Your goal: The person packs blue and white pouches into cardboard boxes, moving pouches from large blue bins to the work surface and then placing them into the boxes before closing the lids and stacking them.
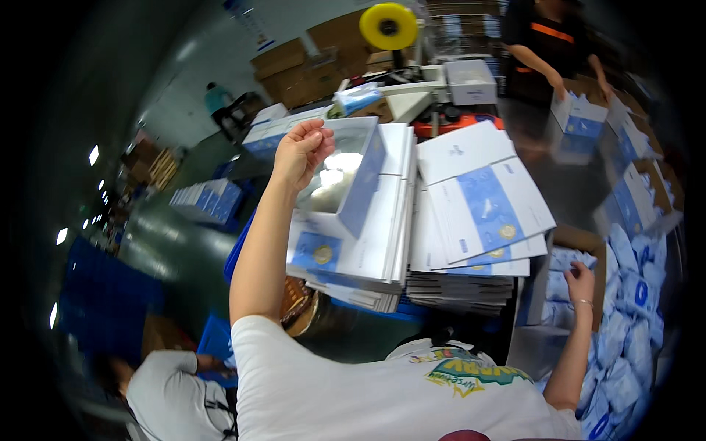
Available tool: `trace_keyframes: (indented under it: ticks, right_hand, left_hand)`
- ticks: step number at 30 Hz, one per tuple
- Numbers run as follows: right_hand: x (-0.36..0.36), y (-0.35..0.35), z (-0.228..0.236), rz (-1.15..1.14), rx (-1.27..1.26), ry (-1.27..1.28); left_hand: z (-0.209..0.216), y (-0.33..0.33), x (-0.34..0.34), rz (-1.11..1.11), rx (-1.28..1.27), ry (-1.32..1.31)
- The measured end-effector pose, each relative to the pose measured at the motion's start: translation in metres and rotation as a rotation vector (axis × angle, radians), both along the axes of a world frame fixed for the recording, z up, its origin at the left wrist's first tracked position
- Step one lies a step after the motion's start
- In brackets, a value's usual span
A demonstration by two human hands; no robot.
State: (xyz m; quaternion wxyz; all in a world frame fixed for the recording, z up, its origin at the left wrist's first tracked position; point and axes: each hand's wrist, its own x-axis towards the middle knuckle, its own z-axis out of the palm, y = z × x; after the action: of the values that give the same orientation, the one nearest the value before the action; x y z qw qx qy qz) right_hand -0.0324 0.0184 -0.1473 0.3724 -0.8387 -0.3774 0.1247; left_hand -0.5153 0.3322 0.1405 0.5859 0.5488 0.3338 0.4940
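My left hand (305,153) is raised at the far left corner of an open white and blue box (371,158). Its fingers are curled in and pressed together; what they hold, if anything, is hidden. Shiny, reflective material shows inside the box, which sits on a stack of flat white cartons (382,253). My right hand (581,283), with a bracelet at the wrist, reaches over an open brown-edged carton at the right. Its fingers look loosely apart, nothing visible in them, just above blue and white packets (559,283) inside.
More flat cartons (489,206) are fanned out on a second stack. Loose packets (625,345) heap at the right. A co-worker (555,44) handles a filled box at the far right; another person (176,393) is at lower left. A machine with a yellow wheel (388,28) stands behind.
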Motion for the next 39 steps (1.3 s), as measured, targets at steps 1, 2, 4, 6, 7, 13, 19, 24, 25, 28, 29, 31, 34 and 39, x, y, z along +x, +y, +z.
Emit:
trace_keyframes:
  ticks: [1, 2, 4, 6, 7, 13, 19, 24, 25, 28, 29, 31, 34, 39]
  right_hand:
    - [-0.002, -0.003, 0.004, 0.009, 0.081, 0.049]
    - [-0.007, -0.003, 0.012, 0.025, 0.126, 0.086]
    - [-0.020, -0.006, 0.032, -0.018, 0.092, 0.071]
    - [-0.025, -0.019, 0.034, -0.029, 0.122, 0.070]
    - [-0.032, -0.025, 0.036, -0.050, 0.194, 0.169]
    - [-0.044, -0.112, 0.027, -0.348, 0.421, 0.204]
    - [-0.070, -0.185, 0.021, -0.548, 0.440, 0.154]
    - [-0.100, -0.180, -0.012, -0.540, 0.552, 0.774]
    - [-0.107, -0.169, -0.012, -0.526, 0.573, 0.953]
    - [-0.113, -0.126, -0.020, -0.651, 0.494, 1.259]
    - [-0.113, -0.113, -0.017, -0.652, 0.494, 1.242]
    - [-0.111, -0.092, -0.011, -0.652, 0.481, 1.207]
    - [-0.115, -0.083, -0.009, -0.700, 0.619, 1.257]
    - [-0.107, -0.086, -0.010, -0.739, 0.734, 1.281]
  left_hand:
    - [0.002, -0.006, 0.029, -0.110, -0.005, -0.035]
    - [0.003, -0.012, 0.060, -0.235, 0.005, -0.048]
    - [-0.007, -0.030, 0.138, -0.461, -0.041, -0.050]
    - [-0.022, -0.069, 0.218, -0.626, -0.116, -0.037]
    - [-0.032, -0.094, 0.248, -0.669, -0.152, -0.023]
    - [-0.174, -0.228, 0.388, -0.937, -0.367, 0.156]
    - [-0.240, -0.240, 0.431, -0.808, -0.350, 0.371]
    - [-0.227, -0.208, 0.423, -0.678, -0.309, 0.326]
    - [-0.222, -0.202, 0.417, -0.639, -0.228, 0.307]
    - [-0.215, -0.165, 0.381, -0.513, 0.204, 0.466]
    - [-0.214, -0.152, 0.370, -0.433, 0.402, 0.659]
    - [-0.220, -0.143, 0.359, -0.204, 0.755, 1.084]
    - [-0.226, -0.135, 0.359, -0.180, 0.772, 1.343]
    - [-0.236, -0.126, 0.364, -0.291, 0.598, 1.534]
